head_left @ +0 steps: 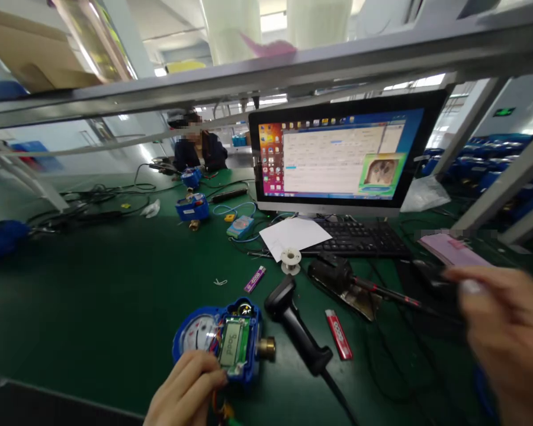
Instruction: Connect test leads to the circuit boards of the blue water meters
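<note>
A blue water meter (222, 341) lies on the green bench near the front edge, its cover off, showing a white dial, a green circuit board with a small LCD and a brass fitting on its right. My left hand (184, 393) grips the meter's near edge, fingers on the board. My right hand (509, 337) is blurred at the right, above the dark cables, near a pink card (453, 249); whether it holds something I cannot tell.
A black barcode scanner (295, 322), a red lighter (339, 334) and a soldering iron on its stand (342, 281) lie beside the meter. Behind are a solder spool (290, 259), keyboard (355, 238), monitor (342, 155), more blue meters (192, 207). A seated person (199, 148) works far back.
</note>
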The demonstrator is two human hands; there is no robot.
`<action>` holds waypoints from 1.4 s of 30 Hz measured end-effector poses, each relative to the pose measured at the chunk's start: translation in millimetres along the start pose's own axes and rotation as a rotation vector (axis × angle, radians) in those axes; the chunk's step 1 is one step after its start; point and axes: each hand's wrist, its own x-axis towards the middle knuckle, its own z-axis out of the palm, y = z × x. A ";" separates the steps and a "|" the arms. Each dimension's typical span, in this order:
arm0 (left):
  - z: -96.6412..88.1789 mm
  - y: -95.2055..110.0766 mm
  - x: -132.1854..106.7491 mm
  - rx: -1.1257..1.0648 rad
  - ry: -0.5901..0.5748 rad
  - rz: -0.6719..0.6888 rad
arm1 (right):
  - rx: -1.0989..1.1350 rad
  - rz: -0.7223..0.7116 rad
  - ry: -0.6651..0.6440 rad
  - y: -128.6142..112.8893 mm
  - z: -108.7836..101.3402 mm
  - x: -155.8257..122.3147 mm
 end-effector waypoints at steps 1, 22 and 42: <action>-0.7 -0.7 1.5 -0.014 -0.010 0.018 | 0.071 -0.064 -0.081 -36.0 12.8 -5.0; -2.0 11.7 7.4 -0.056 -0.029 -0.118 | 0.587 -0.176 -0.966 -90.6 75.6 -19.0; -2.9 11.8 6.7 -0.045 -0.054 -0.121 | 0.559 -0.212 -0.989 -85.3 74.0 -29.2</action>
